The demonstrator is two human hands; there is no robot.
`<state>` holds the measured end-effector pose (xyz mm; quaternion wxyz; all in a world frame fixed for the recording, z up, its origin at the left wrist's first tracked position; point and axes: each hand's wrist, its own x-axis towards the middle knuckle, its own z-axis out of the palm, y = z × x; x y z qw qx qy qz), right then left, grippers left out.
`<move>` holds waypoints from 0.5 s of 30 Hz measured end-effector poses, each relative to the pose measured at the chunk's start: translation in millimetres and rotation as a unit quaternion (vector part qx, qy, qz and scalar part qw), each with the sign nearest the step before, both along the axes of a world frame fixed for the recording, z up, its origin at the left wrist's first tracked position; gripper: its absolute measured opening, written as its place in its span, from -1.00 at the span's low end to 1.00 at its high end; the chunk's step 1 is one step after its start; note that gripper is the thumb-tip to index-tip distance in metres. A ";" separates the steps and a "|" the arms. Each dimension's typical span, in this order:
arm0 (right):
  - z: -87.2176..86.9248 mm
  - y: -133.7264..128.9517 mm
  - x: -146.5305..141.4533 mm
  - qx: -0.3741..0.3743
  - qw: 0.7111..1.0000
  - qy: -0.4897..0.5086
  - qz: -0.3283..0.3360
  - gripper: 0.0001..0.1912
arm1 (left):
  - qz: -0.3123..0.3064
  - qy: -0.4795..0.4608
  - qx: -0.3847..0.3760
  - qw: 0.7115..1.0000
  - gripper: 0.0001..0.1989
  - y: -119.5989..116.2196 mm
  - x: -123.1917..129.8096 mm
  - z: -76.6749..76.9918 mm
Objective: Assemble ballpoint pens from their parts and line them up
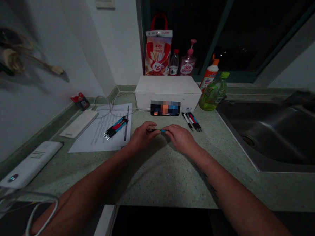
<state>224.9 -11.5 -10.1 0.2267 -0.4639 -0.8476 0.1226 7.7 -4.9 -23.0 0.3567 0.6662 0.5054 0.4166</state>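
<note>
Between my two hands, a blue and black pen [162,131] lies roughly level above the counter. My left hand [144,133] pinches its dark end, while my right hand [181,136] grips the blue end with the fingertips. To the left, several pens [116,127] in blue, red and black rest on a printed paper sheet [100,139]. On the right, another row of pens [193,121], one of them white and black, lies on the counter. Just beyond my hands, a phone [165,108] leans sideways against a white box [168,87].
A steel sink [278,135] is set into the counter [154,181] at right. White power banks [33,164] and cables occupy the left. A green bottle [214,92], an orange-capped bottle [210,73], a pump bottle [188,61] and a red bag [157,54] stand at the back.
</note>
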 end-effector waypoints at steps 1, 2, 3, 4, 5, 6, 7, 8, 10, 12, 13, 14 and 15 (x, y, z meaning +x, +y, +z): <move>0.5 -0.2 0.0 -0.001 1.000 -0.002 -0.003 -0.71 | -0.001 0.000 -0.011 1.000 -0.88 0.0 0.5 0.4; 1.0 -0.3 0.2 -0.003 1.000 -0.005 -0.004 -0.71 | -0.001 0.001 -0.013 1.000 -0.89 0.1 0.9 0.7; 1.2 -0.3 0.4 -0.005 1.000 -0.008 -0.004 -0.71 | 0.002 0.001 -0.008 1.000 -0.90 0.4 1.2 0.9; 1.3 -0.3 0.6 -0.006 1.000 -0.010 -0.003 -0.71 | 0.008 -0.005 -0.001 1.000 -0.89 0.9 1.3 0.9; 1.2 -0.2 0.9 -0.006 1.000 -0.010 -0.003 -0.70 | 0.016 -0.015 0.003 1.000 -0.86 1.5 1.3 1.0; 0.9 0.1 1.2 -0.004 1.000 -0.009 -0.004 -0.70 | 0.021 -0.025 -0.001 0.999 -0.84 2.1 1.0 1.1; 0.4 0.4 1.6 -0.001 1.000 -0.007 -0.006 -0.70 | 0.022 -0.032 -0.010 0.999 -0.84 2.7 0.6 1.3; -0.2 0.8 1.9 0.000 1.000 -0.007 -0.008 -0.71 | 0.022 -0.034 -0.019 0.999 -0.85 3.3 0.1 1.6; -1.4 1.5 2.7 0.002 1.000 -0.007 -0.011 -0.71 | 0.019 -0.034 -0.025 0.999 -0.86 4.0 -1.1 2.2; -2.6 2.2 3.3 0.004 1.000 -0.005 -0.011 -0.72 | 0.021 -0.044 -0.023 0.999 -0.84 4.3 -1.8 2.6; -3.0 2.5 3.6 0.006 1.000 -0.003 -0.010 -0.71 | 0.022 -0.051 -0.026 0.998 -0.83 4.2 -1.9 2.6; -3.4 2.6 3.8 0.010 1.000 -0.001 -0.011 -0.71 | 0.022 -0.055 -0.031 0.998 -0.83 4.1 -1.8 2.5; -3.6 2.7 4.0 0.013 1.000 0.001 -0.011 -0.71 | 0.021 -0.056 -0.034 0.998 -0.83 4.0 -1.6 2.3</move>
